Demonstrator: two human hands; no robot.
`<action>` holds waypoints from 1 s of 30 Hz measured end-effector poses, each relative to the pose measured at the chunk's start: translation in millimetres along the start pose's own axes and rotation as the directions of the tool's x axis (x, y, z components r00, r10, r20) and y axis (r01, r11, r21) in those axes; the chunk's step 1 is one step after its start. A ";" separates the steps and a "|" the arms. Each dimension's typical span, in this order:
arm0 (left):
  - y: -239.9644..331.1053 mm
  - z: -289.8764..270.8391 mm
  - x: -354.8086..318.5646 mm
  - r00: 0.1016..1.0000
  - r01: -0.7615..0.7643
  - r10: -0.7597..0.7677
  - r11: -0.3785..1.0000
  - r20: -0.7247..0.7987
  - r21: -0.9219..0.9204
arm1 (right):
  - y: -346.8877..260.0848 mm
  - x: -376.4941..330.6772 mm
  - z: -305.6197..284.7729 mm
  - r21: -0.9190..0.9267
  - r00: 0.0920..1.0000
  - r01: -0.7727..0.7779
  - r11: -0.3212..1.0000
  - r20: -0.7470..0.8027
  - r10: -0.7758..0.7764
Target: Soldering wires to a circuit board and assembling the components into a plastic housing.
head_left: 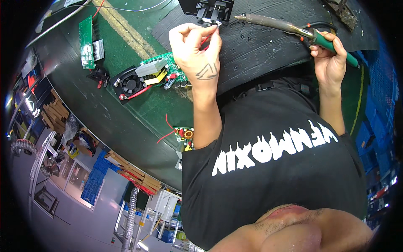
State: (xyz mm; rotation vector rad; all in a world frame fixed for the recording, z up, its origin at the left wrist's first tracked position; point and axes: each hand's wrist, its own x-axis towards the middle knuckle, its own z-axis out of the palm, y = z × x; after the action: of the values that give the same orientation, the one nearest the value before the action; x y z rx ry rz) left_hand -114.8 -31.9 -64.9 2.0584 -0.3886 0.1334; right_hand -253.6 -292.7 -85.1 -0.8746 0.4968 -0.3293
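Note:
My right hand (329, 63) is wrapped round the green handle of a soldering iron (277, 23). The iron's long metal barrel points left, its tip close to a black panel piece with metal terminals (209, 10) at the top edge. Thumb and forefinger of my left hand (195, 46) pinch a red wire (205, 40) at those terminals. A small shiny end shows at the fingertips, but whether it touches a terminal I cannot tell. Under both hands lies a black, scratched mat (260, 50).
Left of my left hand lies a green circuit board with heatsinks (172, 63), joined to a black fan (131, 85). Another green board (85, 42) stands farther left. A smaller board (184, 133) lies by my left forearm. A dark cable (321, 24) runs behind the iron.

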 end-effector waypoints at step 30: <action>-9.1 1.9 -6.0 0.973 -0.218 0.227 0.965 -0.043 0.147 | 4.7 -7.3 13.2 -0.033 0.998 0.013 0.999 0.061 -0.011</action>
State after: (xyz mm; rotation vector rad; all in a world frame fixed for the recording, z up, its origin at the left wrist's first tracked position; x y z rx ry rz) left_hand -117.5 -28.1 -74.9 2.1395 -0.5880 0.3667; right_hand -252.2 -278.0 -79.7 -0.9178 0.4417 -0.3052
